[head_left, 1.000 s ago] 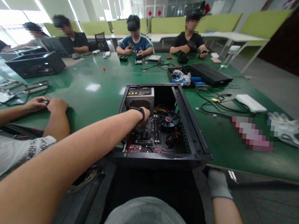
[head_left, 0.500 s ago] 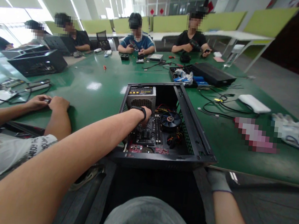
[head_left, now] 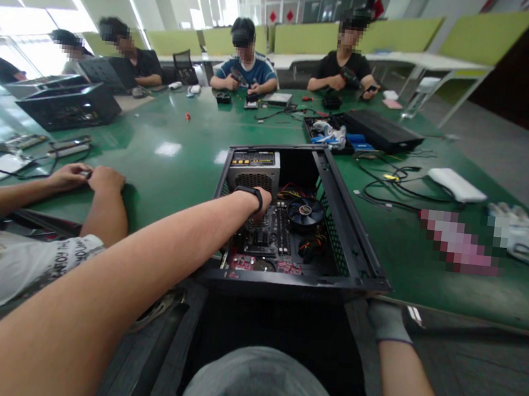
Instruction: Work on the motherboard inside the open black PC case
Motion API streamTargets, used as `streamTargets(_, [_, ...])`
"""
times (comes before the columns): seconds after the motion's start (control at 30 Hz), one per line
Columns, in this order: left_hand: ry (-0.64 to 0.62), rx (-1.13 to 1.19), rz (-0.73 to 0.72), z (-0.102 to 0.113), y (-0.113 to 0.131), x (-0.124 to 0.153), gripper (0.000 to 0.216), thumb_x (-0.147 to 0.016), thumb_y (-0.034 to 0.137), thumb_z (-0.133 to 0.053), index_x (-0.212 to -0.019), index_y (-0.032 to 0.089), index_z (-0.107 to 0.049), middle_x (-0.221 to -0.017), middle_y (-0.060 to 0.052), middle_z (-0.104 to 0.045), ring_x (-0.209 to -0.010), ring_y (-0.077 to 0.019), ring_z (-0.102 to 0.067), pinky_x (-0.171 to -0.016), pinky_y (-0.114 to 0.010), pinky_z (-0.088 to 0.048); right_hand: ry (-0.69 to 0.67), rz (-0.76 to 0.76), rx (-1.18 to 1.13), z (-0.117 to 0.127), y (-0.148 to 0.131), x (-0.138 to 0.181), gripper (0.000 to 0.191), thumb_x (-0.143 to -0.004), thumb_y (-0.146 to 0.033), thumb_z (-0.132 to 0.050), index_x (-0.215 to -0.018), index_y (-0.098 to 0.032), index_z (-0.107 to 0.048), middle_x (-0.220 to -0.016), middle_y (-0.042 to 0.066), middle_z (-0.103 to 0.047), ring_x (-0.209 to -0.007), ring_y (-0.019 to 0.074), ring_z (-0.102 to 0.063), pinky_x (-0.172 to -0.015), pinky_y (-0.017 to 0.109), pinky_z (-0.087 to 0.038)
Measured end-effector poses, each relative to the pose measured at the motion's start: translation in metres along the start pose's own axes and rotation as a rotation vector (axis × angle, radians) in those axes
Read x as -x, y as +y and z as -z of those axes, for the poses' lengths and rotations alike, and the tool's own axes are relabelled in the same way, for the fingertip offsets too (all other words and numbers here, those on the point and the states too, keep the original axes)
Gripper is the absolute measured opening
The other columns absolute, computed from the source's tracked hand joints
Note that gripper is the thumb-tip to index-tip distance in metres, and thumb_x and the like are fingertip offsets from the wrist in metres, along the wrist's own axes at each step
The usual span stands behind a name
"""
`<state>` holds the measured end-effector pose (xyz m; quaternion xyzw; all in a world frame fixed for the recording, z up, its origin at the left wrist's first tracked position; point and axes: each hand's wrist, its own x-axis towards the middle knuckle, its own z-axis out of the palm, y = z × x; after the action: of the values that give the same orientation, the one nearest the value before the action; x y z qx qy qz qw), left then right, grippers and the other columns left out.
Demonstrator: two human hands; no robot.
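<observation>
An open black computer case (head_left: 366, 259) lies at the table's near edge. Inside it I see a silver power supply (head_left: 253, 175), a motherboard (head_left: 263, 239) and a cooling fan (head_left: 306, 212). My left hand (head_left: 264, 203), with a black band at the wrist, reaches down into the case beside the power supply; its fingers are hidden, and what they touch does not show. Below the case's near right corner is my right hand (head_left: 386, 321) in a grey glove, its fingers out of sight behind the case and table edge.
Black cables (head_left: 379, 188), a white pouch (head_left: 457, 185) and white gloves (head_left: 523, 231) lie to the right. Behind the case sits a black tray (head_left: 310, 127) holding gloves. At left, a co-worker's hands (head_left: 94, 177) rest over the table. Another black case (head_left: 70, 105) stands farther left.
The view has shifted slightly, so the case and table sit a little further right. Both my hands keep nearly the same places against the case.
</observation>
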<state>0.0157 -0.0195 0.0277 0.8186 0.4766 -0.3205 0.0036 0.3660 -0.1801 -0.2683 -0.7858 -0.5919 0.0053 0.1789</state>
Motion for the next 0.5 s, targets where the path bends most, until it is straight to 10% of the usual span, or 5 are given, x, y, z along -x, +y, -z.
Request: streamTargets(0.5, [0.002,0.033,0.013,0.0052,0.0021,0.0074,0.056,-0.060,0.026,-0.084,-0.113,0.010,-0.074,-0.111,-0.017,-0.074,-0.105,-0.0289,-0.068,-0.096,-0.030,-0.050,-0.016,-0.008,-0.027,0.0040,-0.0036,0.0000,0.042,-0.092,-0.041,-0.059,-0.129,-0.019,-0.056,-0.132,0.010,-0.056,-0.114,0.0235,-0.058,-0.096,0.048,-0.049])
